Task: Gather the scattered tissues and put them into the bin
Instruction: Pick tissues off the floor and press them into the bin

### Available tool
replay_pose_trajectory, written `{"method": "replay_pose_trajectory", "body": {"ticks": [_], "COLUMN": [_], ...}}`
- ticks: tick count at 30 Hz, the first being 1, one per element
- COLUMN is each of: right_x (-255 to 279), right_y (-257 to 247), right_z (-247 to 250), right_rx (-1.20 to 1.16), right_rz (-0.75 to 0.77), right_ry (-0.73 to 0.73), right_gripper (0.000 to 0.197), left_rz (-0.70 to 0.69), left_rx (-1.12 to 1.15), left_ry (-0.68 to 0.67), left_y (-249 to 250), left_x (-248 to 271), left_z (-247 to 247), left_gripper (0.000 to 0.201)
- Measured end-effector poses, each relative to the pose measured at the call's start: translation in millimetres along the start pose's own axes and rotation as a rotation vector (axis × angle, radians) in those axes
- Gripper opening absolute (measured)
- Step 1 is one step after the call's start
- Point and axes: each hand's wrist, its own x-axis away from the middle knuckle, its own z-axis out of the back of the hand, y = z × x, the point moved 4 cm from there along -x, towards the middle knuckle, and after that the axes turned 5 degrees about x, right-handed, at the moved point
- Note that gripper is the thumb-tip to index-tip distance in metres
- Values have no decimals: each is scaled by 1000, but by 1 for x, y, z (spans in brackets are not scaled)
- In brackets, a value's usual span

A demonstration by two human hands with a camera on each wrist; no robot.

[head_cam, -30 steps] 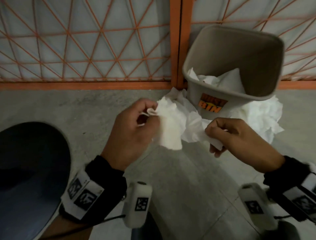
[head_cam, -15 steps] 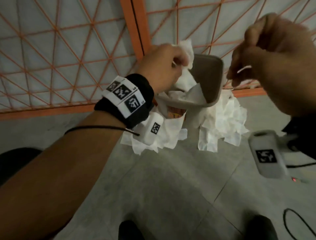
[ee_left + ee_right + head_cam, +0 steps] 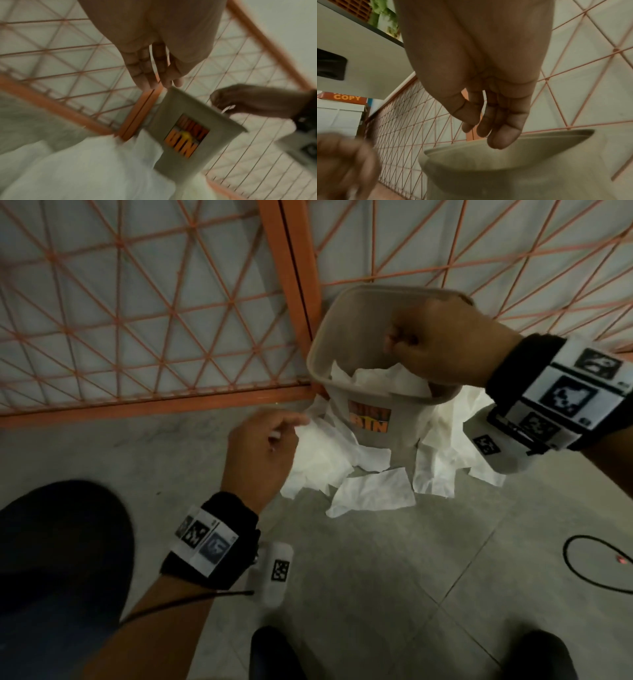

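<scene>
The grey bin (image 3: pixel 318 350) with an orange label stands on the floor against the fence and holds crumpled white tissues (image 3: pixel 383 380). More tissues lie on the floor to its left (image 3: pixel 322 457), in front (image 3: pixel 373 491) and to its right (image 3: pixel 442 460). My left hand (image 3: pixel 284 429) hovers at the left pile; in the left wrist view its fingers (image 3: pixel 149 75) are straight and hold nothing. My right hand (image 3: pixel 397 340) hangs over the bin's opening. Its fingers (image 3: pixel 503 135) are loosely bent above the rim (image 3: pixel 505 140) with no tissue seen in them.
An orange mesh fence (image 3: pixel 137 302) with a thick post (image 3: pixel 291 285) closes the back. A black cable (image 3: pixel 582 570) loops on the tiled floor at the right. My dark knee (image 3: pixel 58 559) fills the lower left and shoes (image 3: pixel 274 655) sit at the bottom edge.
Both hands held a tissue in front of the bin, then the left hand carried it to the bin. Now the left hand is down by the floor tissues, and the right is over the bin.
</scene>
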Motion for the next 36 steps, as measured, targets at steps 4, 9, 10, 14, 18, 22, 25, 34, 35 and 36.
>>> {"method": "replay_pose_trajectory", "body": {"ticks": [4,9,10,14,18,22,25,34,35,36], "right_x": [30,95,103,115,118,125,124,128,131,133], "right_y": [-17,-52,-55,-51,-45,-32,-24,-6,-1,3], "right_z": [11,-36,-55,-144,-221,-261,-272,-259,-253,-245], "right_rx": [-134,-211,-218,-203,-12,98,151,-60,-106,-157], "right_rz": [124,328,355,289,279,254,252,90,25,-37], "right_ry": [337,320,263,-109,-427,-570,-484,-415,-438,-459], "right_gripper": [20,18,18,27,52,60,54,21,26,30], "left_rz": [176,253,250,337,486,526,512,337,326,313], "left_rx": [-89,-263,-317,-522,-604,-546,-522,-184,-162,-135], "left_ry": [-210,-308,-304,-315,-415,-397,-362,-273,-304,-340], "left_y": [-68,-101,-104,-120,-141,-150,-140,-82,-73,-64], "left_x": [41,42,35,8,-3,4,9,18,19,20], "left_z": [-38,-72,-76,-81,-82,-74,-64,-37,-35,-33], "left_gripper": [27,26,27,40,43,28,19,21,25,31]}}
